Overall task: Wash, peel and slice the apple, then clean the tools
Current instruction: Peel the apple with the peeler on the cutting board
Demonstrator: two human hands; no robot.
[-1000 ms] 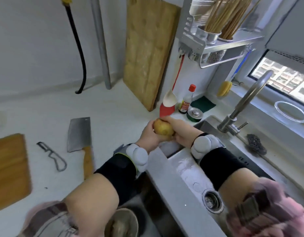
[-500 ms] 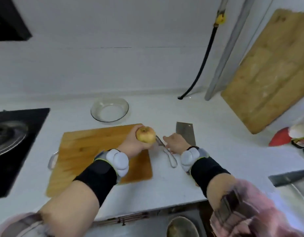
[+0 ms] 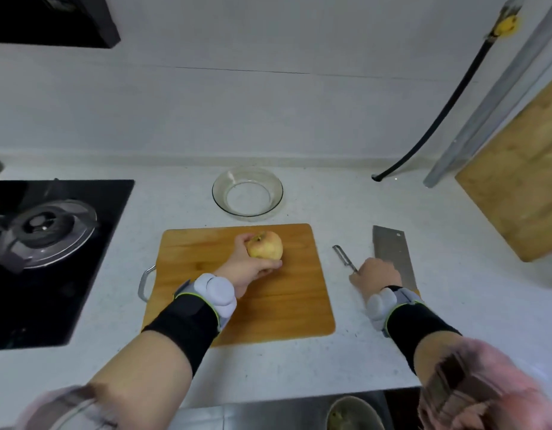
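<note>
- The desk [image 3: 299,361] is a pale speckled stone top running along a plain white wall (a thin dark line crosses the wall higher up).
- A wooden cutting board [image 3: 287,305] with a metal handle on its left end lies flat in the middle of the desk.
- The left hand [image 3: 250,265] holds the apple [image 3: 265,245] over the far part of the board, fingers and thumb curled round it; the apple is yellow with a pink blush, skin on, stem up.
- The right hand [image 3: 375,274] rests on the desk just right of the board, fingers clenched over the handle end of the peeler [image 3: 343,254], whose head points away from the person.
- A cleaver [image 3: 391,254] lies just right of the peeler, blade away; its handle is hidden under the wrist.
- An empty glass bowl [image 3: 247,193] sits behind the board near the wall.
- A black gas hob [image 3: 82,274] is set in at the left, with a glass lid [image 3: 45,234] on the burner.
- At the right, a second wooden board [image 3: 523,181] leans up, beside a grey pipe [image 3: 492,94] and a black hose [image 3: 448,100].
</note>
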